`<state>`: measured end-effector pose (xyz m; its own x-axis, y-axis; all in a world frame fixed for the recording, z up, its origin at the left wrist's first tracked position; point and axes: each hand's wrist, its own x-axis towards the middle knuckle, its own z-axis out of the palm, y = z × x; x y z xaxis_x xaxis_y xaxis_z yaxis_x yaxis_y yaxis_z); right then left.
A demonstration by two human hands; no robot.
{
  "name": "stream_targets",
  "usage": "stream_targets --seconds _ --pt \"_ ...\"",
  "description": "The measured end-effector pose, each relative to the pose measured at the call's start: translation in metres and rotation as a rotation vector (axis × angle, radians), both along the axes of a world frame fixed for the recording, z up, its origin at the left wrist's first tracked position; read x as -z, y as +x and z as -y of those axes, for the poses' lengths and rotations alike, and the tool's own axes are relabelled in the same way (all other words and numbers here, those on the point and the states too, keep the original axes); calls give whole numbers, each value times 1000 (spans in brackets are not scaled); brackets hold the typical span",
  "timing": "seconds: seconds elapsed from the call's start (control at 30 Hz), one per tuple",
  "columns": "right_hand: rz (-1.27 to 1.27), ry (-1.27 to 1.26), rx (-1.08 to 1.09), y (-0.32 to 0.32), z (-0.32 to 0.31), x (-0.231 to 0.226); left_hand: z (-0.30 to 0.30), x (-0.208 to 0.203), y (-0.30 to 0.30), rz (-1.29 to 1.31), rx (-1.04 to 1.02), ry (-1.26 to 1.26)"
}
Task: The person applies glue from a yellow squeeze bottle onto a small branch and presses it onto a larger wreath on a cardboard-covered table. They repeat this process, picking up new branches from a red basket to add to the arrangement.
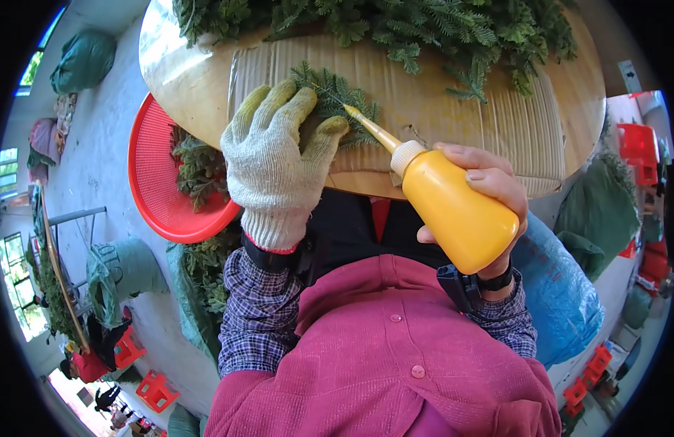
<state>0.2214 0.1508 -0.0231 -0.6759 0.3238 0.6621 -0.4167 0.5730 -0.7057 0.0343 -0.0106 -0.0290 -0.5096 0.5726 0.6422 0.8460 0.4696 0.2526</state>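
Observation:
A yellow squeeze bottle [459,207] with a ribbed white collar and a long thin nozzle is gripped in my bare right hand [497,178]. It tilts so that the nozzle tip touches or nearly touches a green fir sprig [359,102] on the cardboard. My left hand [275,156] wears a whitish knitted glove with yellow-green stained fingertips. Its fingers are stretched out and apart over the cardboard, with the thumb and forefinger beside the sprig, pressing near its left side. Part of the sprig is hidden behind the glove.
Corrugated cardboard [512,138] covers part of the rounded wooden table [162,65]. A heap of fir branches [395,25] lies along the far side. Left of the table stands a red basket [151,197] with greenery; a blue sack [559,284] is at the right.

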Motion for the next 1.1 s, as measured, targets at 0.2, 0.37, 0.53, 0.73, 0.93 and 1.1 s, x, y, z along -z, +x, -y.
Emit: stream_targets --seconds 0.2,0.37,0.53,0.73,0.93,1.1 --pt "90 56 -43 6 -3 -3 0 0 -1 10 -1 -2" --pt "99 71 -29 12 -3 -6 -2 -2 -2 1 18 25" --pt "102 65 -12 20 -1 -2 -1 -4 -2 -21 10 9" --pt "97 66 -24 25 -1 -3 -2 -2 -3 -23 27 30" --pt "102 93 -16 31 0 -6 -1 -1 -2 -17 26 33" --pt "100 74 -21 34 1 -7 -1 -1 -4 -20 33 44"
